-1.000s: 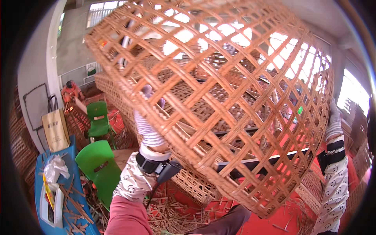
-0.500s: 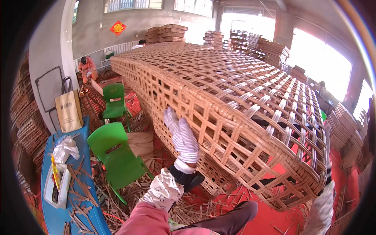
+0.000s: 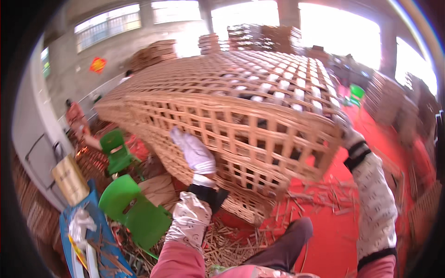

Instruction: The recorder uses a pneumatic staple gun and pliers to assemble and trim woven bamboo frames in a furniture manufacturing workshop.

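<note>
A very large, box-shaped woven wicker basket (image 3: 259, 120) of brown strips fills the middle, closed lattice face up and tilted. My left hand (image 3: 194, 150), in a pale striped glove, lies flat against its near side wall, fingers stretched out. At the right end my gloved right hand (image 3: 348, 131) grips the basket's corner; its fingers are blurred and partly behind the weave. Below my left hand, another woven wicker piece (image 3: 245, 206) shows under the basket.
Two green chairs (image 3: 134, 208) stand at the left, beside a blue table (image 3: 99, 231) with a plastic bag and strips. Cut strips (image 3: 236, 241) litter the red floor (image 3: 331, 231). Stacked wicker pieces (image 3: 389, 102) line the back and right. A person in orange (image 3: 76, 116) is at far left.
My right hand and forearm have come up into view at the basket's right end. That end has swung leftward and up in view. The head view has turned right; my left hand stays against the side.
</note>
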The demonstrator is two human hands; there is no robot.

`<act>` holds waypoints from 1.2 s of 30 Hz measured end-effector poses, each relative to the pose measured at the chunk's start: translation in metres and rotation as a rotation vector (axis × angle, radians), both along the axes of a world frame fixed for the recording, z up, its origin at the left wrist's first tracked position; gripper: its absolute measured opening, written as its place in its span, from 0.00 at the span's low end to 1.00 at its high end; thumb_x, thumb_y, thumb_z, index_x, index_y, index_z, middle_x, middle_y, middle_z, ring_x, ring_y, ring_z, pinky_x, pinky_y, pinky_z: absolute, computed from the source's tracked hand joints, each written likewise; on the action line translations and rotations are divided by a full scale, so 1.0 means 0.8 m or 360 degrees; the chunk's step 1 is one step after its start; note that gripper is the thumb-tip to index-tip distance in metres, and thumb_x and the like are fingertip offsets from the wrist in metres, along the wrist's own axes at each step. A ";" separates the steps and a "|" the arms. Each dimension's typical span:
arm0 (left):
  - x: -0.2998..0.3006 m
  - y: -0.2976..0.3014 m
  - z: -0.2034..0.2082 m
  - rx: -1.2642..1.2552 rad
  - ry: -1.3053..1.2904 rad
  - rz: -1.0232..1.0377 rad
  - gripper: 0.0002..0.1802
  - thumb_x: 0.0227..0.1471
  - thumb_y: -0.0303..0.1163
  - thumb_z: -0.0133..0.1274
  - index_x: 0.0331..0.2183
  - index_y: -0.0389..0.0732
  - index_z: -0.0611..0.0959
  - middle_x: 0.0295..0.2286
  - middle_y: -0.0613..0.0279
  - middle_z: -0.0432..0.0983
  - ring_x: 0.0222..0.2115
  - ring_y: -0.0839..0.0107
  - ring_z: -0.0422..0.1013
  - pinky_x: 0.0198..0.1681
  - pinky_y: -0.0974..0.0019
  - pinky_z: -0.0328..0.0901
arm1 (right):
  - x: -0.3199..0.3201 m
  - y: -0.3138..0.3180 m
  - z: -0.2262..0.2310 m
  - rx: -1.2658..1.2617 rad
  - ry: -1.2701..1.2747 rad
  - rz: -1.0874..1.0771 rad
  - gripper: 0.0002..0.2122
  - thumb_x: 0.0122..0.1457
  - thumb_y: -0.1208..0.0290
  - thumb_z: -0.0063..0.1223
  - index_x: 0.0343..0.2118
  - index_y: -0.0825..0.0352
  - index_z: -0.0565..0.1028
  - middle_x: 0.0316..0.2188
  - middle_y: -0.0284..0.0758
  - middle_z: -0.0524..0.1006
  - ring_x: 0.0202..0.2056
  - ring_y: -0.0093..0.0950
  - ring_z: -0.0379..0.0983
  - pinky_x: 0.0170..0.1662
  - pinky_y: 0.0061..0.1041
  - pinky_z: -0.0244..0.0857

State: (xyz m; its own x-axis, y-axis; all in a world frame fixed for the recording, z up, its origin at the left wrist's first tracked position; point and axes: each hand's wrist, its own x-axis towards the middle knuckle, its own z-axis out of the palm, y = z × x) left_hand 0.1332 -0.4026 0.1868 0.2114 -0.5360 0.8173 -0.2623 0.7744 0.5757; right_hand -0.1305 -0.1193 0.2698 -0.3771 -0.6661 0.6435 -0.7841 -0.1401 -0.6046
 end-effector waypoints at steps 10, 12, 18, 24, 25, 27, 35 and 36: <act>-0.005 -0.060 -0.006 0.0292 -0.2230 0.2023 0.28 0.56 0.42 0.33 0.55 0.36 0.57 0.56 0.47 0.47 0.56 0.49 0.47 0.59 0.50 0.40 | -0.008 0.011 -0.141 0.0685 0.1261 -0.1013 0.16 0.56 0.62 0.40 0.44 0.66 0.68 0.44 0.40 0.70 0.46 0.36 0.65 0.50 0.31 0.59; -0.006 -0.037 -0.012 0.0039 -0.1254 0.0940 0.25 0.58 0.38 0.30 0.55 0.37 0.58 0.56 0.46 0.47 0.56 0.49 0.48 0.57 0.51 0.46 | 0.044 0.090 -0.148 0.0667 0.0073 -0.0632 0.20 0.53 0.54 0.43 0.42 0.65 0.70 0.37 0.43 0.73 0.38 0.41 0.70 0.43 0.36 0.63; -0.037 0.252 -0.131 -0.0088 -0.0839 -0.1048 0.34 0.54 0.46 0.41 0.54 0.32 0.53 0.57 0.48 0.43 0.58 0.55 0.41 0.58 0.54 0.40 | 0.050 0.332 -0.243 0.1764 -0.0311 -0.0907 0.23 0.51 0.49 0.40 0.39 0.63 0.73 0.39 0.41 0.73 0.44 0.37 0.68 0.48 0.35 0.61; -0.138 0.447 -0.179 -0.1093 -0.2487 -0.2827 0.15 0.44 0.35 0.52 0.36 0.39 0.76 0.37 0.55 0.72 0.41 0.58 0.68 0.46 0.59 0.60 | 0.052 0.526 -0.314 0.1947 -0.0765 -0.1209 0.23 0.51 0.48 0.39 0.41 0.62 0.72 0.43 0.40 0.71 0.47 0.38 0.65 0.50 0.35 0.59; -0.153 0.464 -0.194 -0.1192 -0.2895 -0.2798 0.15 0.45 0.37 0.50 0.36 0.40 0.75 0.36 0.56 0.72 0.40 0.59 0.68 0.45 0.59 0.61 | 0.052 0.551 -0.326 0.1896 -0.0768 -0.1268 0.23 0.51 0.48 0.40 0.40 0.63 0.73 0.42 0.41 0.72 0.46 0.39 0.66 0.49 0.35 0.59; -0.181 0.505 -0.219 -0.1316 -0.2777 -0.2872 0.16 0.46 0.39 0.49 0.36 0.40 0.75 0.36 0.57 0.72 0.40 0.59 0.68 0.44 0.59 0.61 | 0.042 0.587 -0.350 0.1950 -0.0899 -0.1335 0.24 0.50 0.49 0.41 0.41 0.65 0.72 0.42 0.41 0.72 0.46 0.39 0.66 0.49 0.34 0.59; -0.433 0.590 -0.357 -0.1503 -0.3278 -0.3098 0.13 0.45 0.40 0.47 0.31 0.43 0.77 0.30 0.54 0.73 0.32 0.56 0.70 0.36 0.57 0.65 | -0.129 0.664 -0.466 0.2408 -0.1118 -0.1105 0.19 0.51 0.56 0.39 0.35 0.66 0.75 0.36 0.42 0.74 0.41 0.39 0.70 0.44 0.33 0.63; -0.479 0.588 -0.390 -0.1339 -0.3354 -0.3002 0.14 0.45 0.40 0.47 0.32 0.43 0.77 0.30 0.54 0.73 0.33 0.56 0.70 0.37 0.58 0.65 | -0.165 0.672 -0.499 0.2478 -0.1158 -0.1105 0.19 0.51 0.55 0.38 0.32 0.66 0.75 0.33 0.42 0.75 0.38 0.39 0.71 0.42 0.34 0.64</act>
State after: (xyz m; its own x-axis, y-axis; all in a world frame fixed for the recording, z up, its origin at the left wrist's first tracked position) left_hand -0.2500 0.0679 -0.1256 -0.2702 0.8279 -0.4915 0.7516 0.5004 0.4297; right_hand -0.2627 0.4182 -0.1293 -0.6954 -0.0492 -0.7169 -0.0093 0.9982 -0.0595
